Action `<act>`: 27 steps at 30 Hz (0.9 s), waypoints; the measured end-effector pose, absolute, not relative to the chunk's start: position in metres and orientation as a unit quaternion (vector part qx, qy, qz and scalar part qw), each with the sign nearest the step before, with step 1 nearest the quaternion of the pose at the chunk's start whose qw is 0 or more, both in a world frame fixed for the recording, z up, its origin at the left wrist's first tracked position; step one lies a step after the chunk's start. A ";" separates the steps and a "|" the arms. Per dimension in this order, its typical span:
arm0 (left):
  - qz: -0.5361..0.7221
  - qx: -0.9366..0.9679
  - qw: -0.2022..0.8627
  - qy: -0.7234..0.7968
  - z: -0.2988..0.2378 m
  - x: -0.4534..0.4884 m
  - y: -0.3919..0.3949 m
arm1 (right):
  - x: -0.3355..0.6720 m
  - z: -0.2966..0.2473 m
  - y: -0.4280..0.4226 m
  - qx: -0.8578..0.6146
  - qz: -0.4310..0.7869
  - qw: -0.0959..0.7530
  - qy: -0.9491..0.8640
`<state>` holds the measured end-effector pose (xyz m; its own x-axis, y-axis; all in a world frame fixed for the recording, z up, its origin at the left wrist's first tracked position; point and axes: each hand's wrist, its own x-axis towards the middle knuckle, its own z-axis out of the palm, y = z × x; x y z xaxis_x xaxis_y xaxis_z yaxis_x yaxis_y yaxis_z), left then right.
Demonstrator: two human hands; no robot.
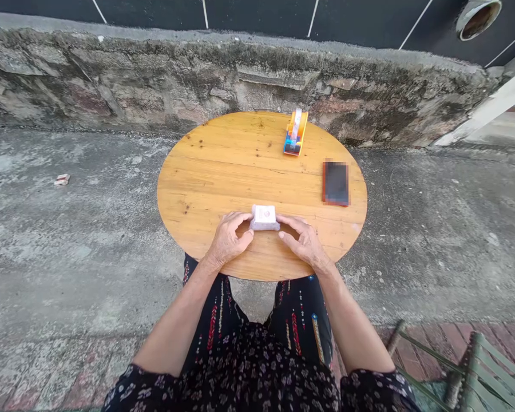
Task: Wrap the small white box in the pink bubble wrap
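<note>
A small white and grey box, perhaps a deck of cards, lies on the round wooden table near its front edge. My left hand pinches the box's left end with thumb and fingers. My right hand holds its right end the same way. Both hands rest on the tabletop.
An orange and blue plastic device stands at the table's far edge. A dark phone lies on the right. A rough stone wall runs behind, a green chair stands at the lower right, and a scrap lies on the concrete floor.
</note>
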<state>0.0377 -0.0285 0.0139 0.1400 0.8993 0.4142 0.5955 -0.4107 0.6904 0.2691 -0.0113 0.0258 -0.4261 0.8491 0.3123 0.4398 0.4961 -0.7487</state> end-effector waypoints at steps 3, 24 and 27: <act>0.423 0.728 0.187 0.506 0.014 0.038 -0.029 | 0.268 0.025 -0.011 -0.410 0.294 0.350 -0.789; 0.427 0.723 0.151 0.521 0.011 0.040 -0.025 | 0.258 0.015 -0.034 -0.433 0.155 0.257 -0.850; 0.426 0.718 0.156 0.528 0.013 0.040 -0.026 | 0.258 0.014 -0.034 -0.436 0.164 0.269 -0.843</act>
<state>0.0404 -0.0259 0.0134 0.0797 0.8908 0.4473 0.6254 -0.3941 0.6735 0.2584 -0.0339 0.0143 -0.4749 0.8234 0.3108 0.6467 0.5660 -0.5113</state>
